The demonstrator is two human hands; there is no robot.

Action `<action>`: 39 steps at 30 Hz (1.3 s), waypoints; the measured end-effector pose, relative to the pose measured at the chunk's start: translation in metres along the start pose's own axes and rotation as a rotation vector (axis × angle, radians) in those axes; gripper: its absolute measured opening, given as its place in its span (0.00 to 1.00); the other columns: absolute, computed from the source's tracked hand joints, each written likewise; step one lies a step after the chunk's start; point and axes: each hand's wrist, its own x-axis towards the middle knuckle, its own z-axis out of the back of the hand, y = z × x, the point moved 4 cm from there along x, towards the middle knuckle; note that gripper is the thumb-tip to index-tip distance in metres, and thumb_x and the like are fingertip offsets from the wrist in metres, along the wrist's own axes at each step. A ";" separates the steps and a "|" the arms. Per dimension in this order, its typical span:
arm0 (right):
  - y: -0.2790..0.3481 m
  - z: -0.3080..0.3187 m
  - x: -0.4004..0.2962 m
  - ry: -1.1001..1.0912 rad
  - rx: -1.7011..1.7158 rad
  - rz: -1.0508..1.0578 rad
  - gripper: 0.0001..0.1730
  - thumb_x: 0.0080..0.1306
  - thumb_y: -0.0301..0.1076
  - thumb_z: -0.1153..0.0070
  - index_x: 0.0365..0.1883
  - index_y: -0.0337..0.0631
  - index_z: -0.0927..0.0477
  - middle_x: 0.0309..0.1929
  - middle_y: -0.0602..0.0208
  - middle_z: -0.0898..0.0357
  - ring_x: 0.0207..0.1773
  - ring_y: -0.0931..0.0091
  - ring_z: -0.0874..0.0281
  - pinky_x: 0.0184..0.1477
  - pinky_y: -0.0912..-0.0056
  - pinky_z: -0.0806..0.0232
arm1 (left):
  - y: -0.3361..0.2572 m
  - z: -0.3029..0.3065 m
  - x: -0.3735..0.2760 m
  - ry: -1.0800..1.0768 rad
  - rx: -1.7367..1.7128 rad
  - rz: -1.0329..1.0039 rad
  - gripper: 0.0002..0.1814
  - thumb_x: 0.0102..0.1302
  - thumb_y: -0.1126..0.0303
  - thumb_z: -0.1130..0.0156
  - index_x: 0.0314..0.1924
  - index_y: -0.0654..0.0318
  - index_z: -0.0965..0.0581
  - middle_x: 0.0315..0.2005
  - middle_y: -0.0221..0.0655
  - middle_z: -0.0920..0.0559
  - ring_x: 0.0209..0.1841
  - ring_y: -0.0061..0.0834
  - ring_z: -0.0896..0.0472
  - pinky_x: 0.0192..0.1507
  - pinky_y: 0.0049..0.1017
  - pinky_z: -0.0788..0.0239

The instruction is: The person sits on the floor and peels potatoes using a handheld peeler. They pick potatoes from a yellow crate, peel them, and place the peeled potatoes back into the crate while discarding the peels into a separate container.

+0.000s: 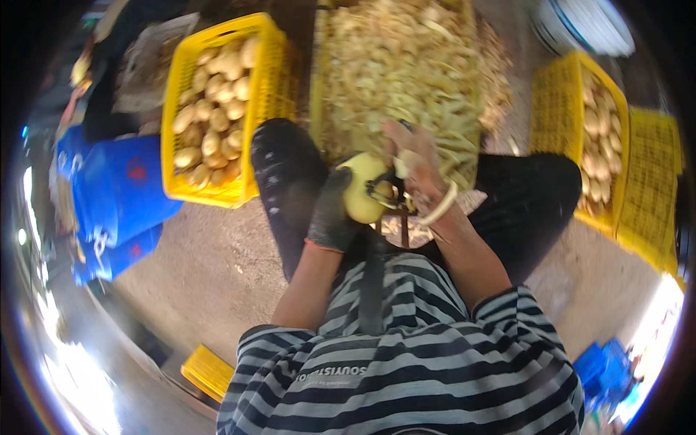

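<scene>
My left hand (331,212), in a dark glove with an orange cuff, holds a large yellow-green fruit (359,185) between my knees. Bare, my right hand (421,160) is at the fruit's right side, closed around a black peeler (389,190) whose head lies against the fruit. The image is blurred there, so the blade's contact is unclear. A pale strip of peel (441,205) curls across my right wrist. Just beyond both hands, a yellow crate (316,98) is heaped with pale peelings (397,70).
A yellow crate (169,109) of tan, oval produce stands at the left, another (560,103) at the right beside a further yellow crate (650,179). Blue barrels (122,185) are at far left. White stacked containers (584,24) sit at upper right. Loose peelings (495,81) lie beside the middle crate.
</scene>
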 end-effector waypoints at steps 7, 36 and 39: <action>-0.069 0.058 0.039 -0.368 -0.122 -0.305 0.18 0.58 0.42 0.42 0.17 0.38 0.26 0.15 0.70 0.29 0.16 0.81 0.36 0.21 0.78 0.43 | 0.012 -0.007 -0.022 0.008 0.259 0.195 0.33 0.56 0.60 0.37 0.59 0.69 0.34 0.50 0.42 0.25 0.52 0.37 0.25 0.56 0.36 0.32; -0.041 0.082 0.050 -0.619 -0.152 -0.433 0.14 0.55 0.40 0.40 0.20 0.40 0.26 0.13 0.70 0.29 0.12 0.80 0.34 0.17 0.76 0.40 | -0.006 0.002 -0.009 -0.157 0.484 -0.071 0.33 0.51 0.60 0.33 0.54 0.68 0.32 0.45 0.42 0.24 0.45 0.35 0.23 0.47 0.34 0.27; -0.011 0.036 0.043 -0.269 -0.220 -0.330 0.15 0.62 0.42 0.47 0.26 0.38 0.23 0.13 0.72 0.31 0.14 0.78 0.38 0.18 0.74 0.47 | -0.010 0.011 -0.011 -0.178 0.427 -0.118 0.32 0.52 0.62 0.34 0.54 0.68 0.32 0.45 0.43 0.24 0.46 0.37 0.23 0.47 0.36 0.26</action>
